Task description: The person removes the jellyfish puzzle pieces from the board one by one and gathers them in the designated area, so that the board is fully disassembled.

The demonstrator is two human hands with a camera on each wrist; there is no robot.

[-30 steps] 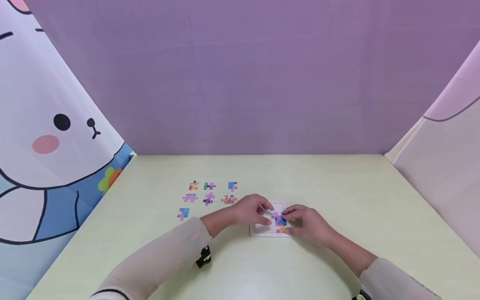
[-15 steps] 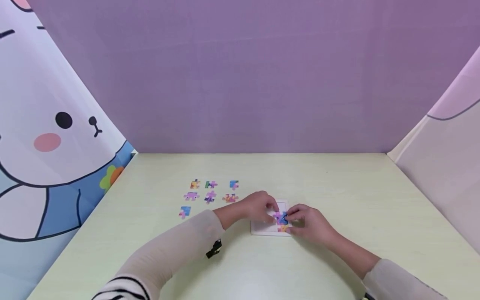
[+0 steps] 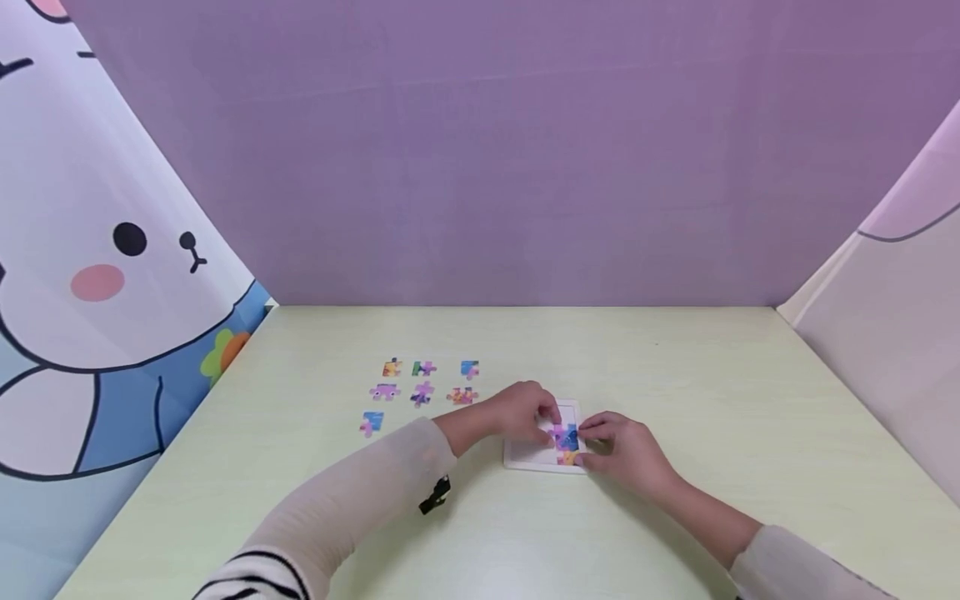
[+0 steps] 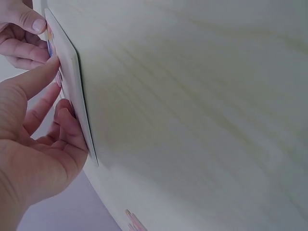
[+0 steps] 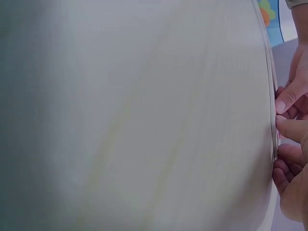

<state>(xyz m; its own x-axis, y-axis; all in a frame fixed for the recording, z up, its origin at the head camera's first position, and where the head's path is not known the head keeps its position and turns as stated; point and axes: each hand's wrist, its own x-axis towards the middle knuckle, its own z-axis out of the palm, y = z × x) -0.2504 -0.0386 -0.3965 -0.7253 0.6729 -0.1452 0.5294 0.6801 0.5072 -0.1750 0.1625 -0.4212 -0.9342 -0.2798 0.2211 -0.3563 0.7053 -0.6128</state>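
Observation:
A white puzzle tray [image 3: 531, 454] lies on the table with a few joined jigsaw pieces [image 3: 567, 440] along its right side, blue, purple and orange. My left hand [image 3: 521, 413] reaches over the tray from the left; its thumb and index finger pinch a pink-purple puzzle piece [image 3: 557, 433], partly hidden by the fingertips. At the tray's right edge my right hand [image 3: 626, 450] holds the rim, thumb near the orange piece and index finger by the blue one. In the left wrist view the tray [image 4: 72, 72] appears edge-on, with both hands' fingertips at its face.
Several loose puzzle pieces [image 3: 423, 393] lie spread on the table left of the tray, the nearest a blue-pink corner piece [image 3: 372, 423]. Behind the pale table [image 3: 675, 358] stands a purple backdrop [image 3: 480, 167]; a cartoon-printed cloth [image 3: 97, 250] hangs at the left.
My left hand has moved slightly right, closer to the joined pieces. The right hand's fingertips have drawn back from the blue piece to the tray's right edge. Loose pieces lie as before.

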